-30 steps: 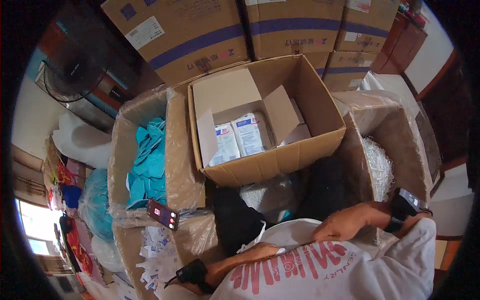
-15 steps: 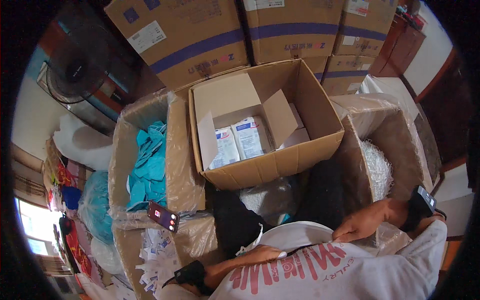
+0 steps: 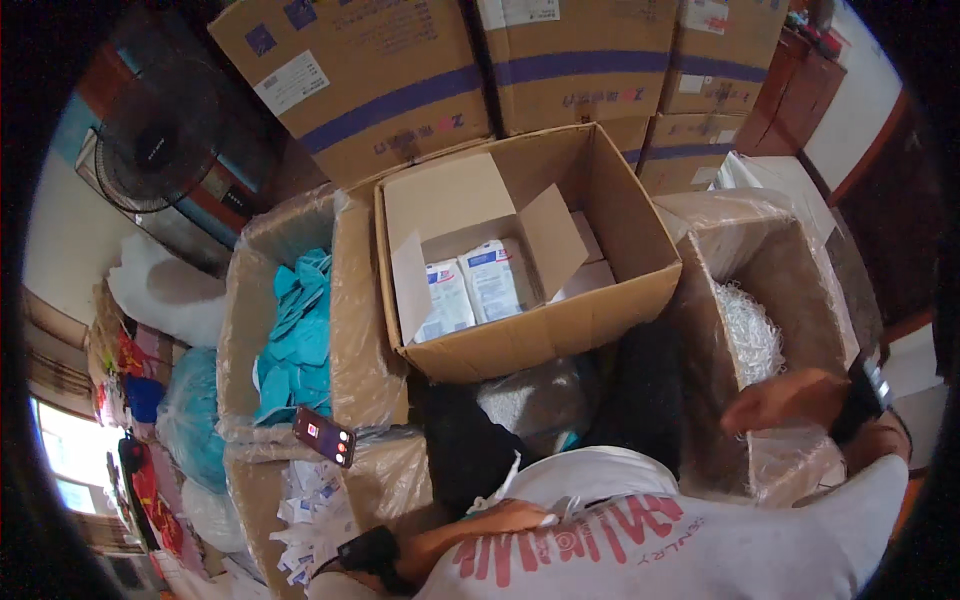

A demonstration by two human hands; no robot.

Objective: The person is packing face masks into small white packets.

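Currently touches pale shirt [image 3: 640, 555] with left hand [image 3: 503, 517]; hovers with right hand [image 3: 787, 400] over plastic-lined carton [image 3: 802, 300] at right, near white strands [image 3: 752, 335] inside. Cannot tell either grip: apart, together or clamped.

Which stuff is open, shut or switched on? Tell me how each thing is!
Left hand: at the shirt's front, grip unclear
Right hand: away from the shirt, blurred
Middle carton: open
Inner box: open, flaps spread
White packets: side by side
Upper left carton: open, teal pieces inside
Lower left carton: open, white printed pieces inside
Right carton: open, white strands inside
Phone: screen lit
Fan: spinning or not, unclear
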